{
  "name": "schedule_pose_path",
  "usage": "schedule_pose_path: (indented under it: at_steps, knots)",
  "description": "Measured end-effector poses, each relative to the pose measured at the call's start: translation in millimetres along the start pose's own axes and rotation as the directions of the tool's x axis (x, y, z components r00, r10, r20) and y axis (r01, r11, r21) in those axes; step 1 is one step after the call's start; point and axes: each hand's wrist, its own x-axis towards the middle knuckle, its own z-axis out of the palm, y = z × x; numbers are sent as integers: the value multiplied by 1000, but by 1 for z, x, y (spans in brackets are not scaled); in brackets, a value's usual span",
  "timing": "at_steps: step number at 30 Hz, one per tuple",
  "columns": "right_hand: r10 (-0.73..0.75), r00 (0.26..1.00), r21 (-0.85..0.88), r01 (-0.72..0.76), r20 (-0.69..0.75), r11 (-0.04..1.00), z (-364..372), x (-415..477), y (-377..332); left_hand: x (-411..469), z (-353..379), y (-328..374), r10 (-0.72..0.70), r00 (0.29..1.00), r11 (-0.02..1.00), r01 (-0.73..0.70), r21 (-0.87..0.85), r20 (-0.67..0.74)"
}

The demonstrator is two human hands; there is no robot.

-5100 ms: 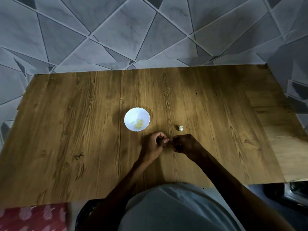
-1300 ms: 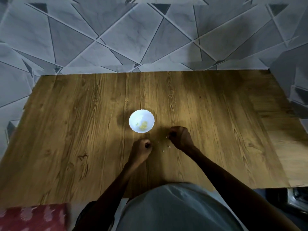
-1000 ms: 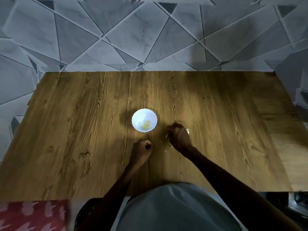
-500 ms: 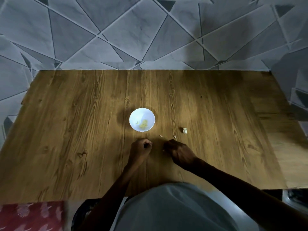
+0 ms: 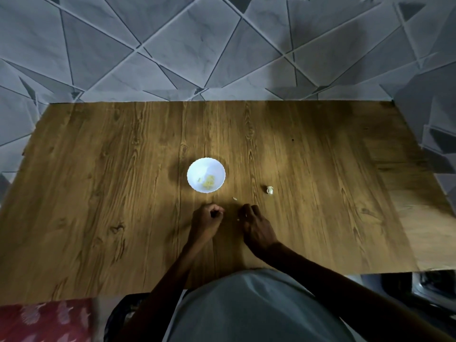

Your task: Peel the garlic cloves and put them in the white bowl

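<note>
The white bowl point(image 5: 206, 166) stands mid-table with a few pale yellow peeled garlic pieces point(image 5: 209, 184) inside. One unpeeled garlic clove point(image 5: 270, 190) lies on the wood to the bowl's right. My left hand point(image 5: 206, 219) is curled into a fist just below the bowl, and nothing shows inside it. My right hand point(image 5: 255, 224) sits beside it with bent fingers pointing down at the table. A small peel scrap point(image 5: 238, 219) lies at its thumb side; whether the fingers pinch anything is hidden. Another peel scrap point(image 5: 234, 198) lies between the hands and the bowl.
The wooden table point(image 5: 98, 193) is bordered by grey tiled floor point(image 5: 172, 45) on the far side and both ends. A red patterned cloth point(image 5: 44, 319) and a dark object point(image 5: 118, 317) lie below the near edge at left.
My right hand reached out toward the clove, then drew back near the left fist. The clove lies uncovered again, and peel scraps sit on the table. The left fist barely moved.
</note>
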Motion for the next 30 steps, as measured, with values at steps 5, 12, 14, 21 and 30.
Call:
schedule_pose_path:
  at_steps: [5,12,14,21,30]
  knots:
    - [-110,990,11,109,93,994,0,-10,1,-8,1,-9,-45,999,999,45,2,-13]
    - [-291,953,192,301,-77,934,6,-4,11,-5,1,-13,-71,997,997,72,-34,19]
    - [-347,935,92,353,-72,931,7,1,13,-7,1,-14,-96,995,990,99,-100,34]
    - [128,992,406,-124,18,905,-13,14,-6,-16,1,11,-340,932,665,331,-669,124]
    - [29,992,433,-78,119,898,-68,29,-31,-27,9,54,-317,791,-148,503,-852,523]
